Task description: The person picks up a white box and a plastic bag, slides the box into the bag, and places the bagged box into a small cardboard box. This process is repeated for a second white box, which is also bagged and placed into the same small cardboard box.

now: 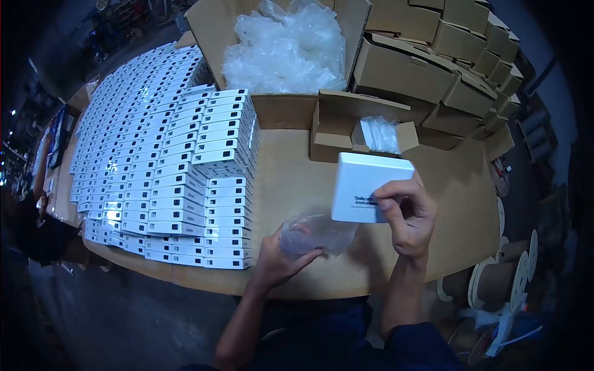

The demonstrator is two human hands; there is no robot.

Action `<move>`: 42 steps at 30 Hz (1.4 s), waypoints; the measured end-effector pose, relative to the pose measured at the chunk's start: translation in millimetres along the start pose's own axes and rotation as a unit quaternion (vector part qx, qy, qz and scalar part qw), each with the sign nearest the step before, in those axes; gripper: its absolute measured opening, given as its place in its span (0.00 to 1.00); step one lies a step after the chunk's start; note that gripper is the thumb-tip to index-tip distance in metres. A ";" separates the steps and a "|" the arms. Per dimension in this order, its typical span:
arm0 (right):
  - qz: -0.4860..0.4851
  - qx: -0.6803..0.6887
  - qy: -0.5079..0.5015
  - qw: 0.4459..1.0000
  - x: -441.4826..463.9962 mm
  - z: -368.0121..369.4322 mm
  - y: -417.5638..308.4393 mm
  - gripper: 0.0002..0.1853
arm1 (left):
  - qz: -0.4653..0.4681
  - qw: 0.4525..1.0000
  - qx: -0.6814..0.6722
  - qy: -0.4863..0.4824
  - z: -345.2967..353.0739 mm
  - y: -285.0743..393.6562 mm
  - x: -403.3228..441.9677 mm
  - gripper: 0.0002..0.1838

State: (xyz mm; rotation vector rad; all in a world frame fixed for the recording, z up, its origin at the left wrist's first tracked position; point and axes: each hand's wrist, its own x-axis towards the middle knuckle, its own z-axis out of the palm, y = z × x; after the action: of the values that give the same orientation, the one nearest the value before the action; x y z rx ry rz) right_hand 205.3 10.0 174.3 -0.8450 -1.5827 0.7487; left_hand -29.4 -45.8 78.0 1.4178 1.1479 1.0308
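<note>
- While the right hand (408, 216) pinches a flat white unit (365, 179) by its near right corner, thumb over the printed face, the left hand (272, 263) grips a see-through bag (318, 232) with its thumb along the near edge.
- The unit is raised above the table (458, 210), its lettered face in view, just ahead of the right hand's fingers and beyond the bag's right end.
- As to progress, this unit is out of any wrapping and no unit can be seen in the bag; the two look apart, though their edges come close in view.
- Ahead of the right hand, a small open carton (328, 136) holds a row of plastic-wrapped pieces (378, 135), seemingly not dealt with singly yet.
- Farther ahead of the left hand, loose crumpled plastic (284, 49) fills a big carton (204, 21).
- Left of the left hand, many white boxes (179, 191) stand in stacks; whether they count as finished, I cannot tell.
</note>
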 end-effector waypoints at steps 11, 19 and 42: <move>-0.002 0.039 -0.236 0.971 34.1 32.0 9.2 0.21 | 0.008 0.999 0.049 0.018 -5.7 -4.8 5.4 0.30; 0.093 0.102 -0.219 0.966 20.0 41.4 26.8 0.31 | -0.037 0.997 -0.060 0.039 -4.9 -1.0 7.0 0.28; 0.332 0.416 0.090 0.842 -80.0 69.6 82.3 0.09 | -0.027 0.978 -0.178 0.108 5.4 -39.3 10.2 0.28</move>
State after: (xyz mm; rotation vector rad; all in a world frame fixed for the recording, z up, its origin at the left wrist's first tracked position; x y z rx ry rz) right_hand 155.5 -14.5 52.1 -0.7467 -0.6177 1.6433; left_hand -27.3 -34.8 38.6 1.0060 1.0828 1.3017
